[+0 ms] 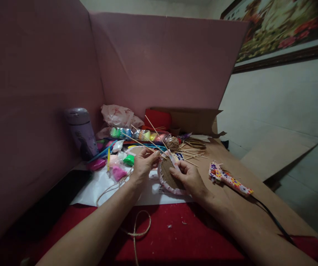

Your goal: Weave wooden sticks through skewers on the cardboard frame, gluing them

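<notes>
My right hand [189, 178] grips a round cardboard disc [172, 175] whose edge is wrapped in pale pinkish material. Its thumb lies on the brown face, near a pale strip at the rim. Several thin wooden sticks [155, 130] stand out from the disc's far edge, pointing up and left. At that edge my left hand [144, 164] is closed, thumb and forefinger pinching near the base of one stick. A length of twine [111, 189] runs up beside and partly behind my left hand; whether the fingers also hold it is hidden.
A flowered glue gun [228, 179] with a black cord lies on cardboard at the right. Loose sticks [193, 152], a twine ball [172, 143] and scissors [195, 143] sit behind the disc. Bagged coloured clay [118, 171] and a purple bottle [81, 135] stand left.
</notes>
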Motion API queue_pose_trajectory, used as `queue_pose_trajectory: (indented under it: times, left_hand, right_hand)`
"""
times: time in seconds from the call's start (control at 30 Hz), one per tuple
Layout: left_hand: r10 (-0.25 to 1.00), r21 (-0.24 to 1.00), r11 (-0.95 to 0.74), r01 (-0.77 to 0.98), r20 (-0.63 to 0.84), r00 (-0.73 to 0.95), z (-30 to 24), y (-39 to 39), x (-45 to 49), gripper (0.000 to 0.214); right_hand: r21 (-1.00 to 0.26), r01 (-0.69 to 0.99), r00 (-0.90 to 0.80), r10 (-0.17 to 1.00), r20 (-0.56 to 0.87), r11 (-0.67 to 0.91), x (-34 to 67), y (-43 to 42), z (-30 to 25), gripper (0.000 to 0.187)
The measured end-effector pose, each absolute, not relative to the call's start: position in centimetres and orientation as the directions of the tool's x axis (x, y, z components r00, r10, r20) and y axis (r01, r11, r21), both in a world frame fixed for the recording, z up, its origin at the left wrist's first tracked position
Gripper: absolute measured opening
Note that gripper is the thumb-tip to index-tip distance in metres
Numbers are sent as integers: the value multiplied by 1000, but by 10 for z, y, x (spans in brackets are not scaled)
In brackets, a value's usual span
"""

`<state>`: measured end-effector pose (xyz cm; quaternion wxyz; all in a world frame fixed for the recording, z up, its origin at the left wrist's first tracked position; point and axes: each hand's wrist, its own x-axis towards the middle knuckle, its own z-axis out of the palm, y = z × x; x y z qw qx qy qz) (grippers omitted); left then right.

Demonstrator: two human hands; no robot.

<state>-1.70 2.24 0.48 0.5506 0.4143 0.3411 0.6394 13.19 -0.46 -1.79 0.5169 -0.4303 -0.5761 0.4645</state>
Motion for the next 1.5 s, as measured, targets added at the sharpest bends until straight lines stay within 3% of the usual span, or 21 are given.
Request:
queue_pose_trajectory:
  times: [1.5]
  left_hand:
    - [989,896,-150,-417,143,-48,3,24,-17,36]
  right_hand:
    - [-972,69,-106,971,216,224,134,-3,-20,26]
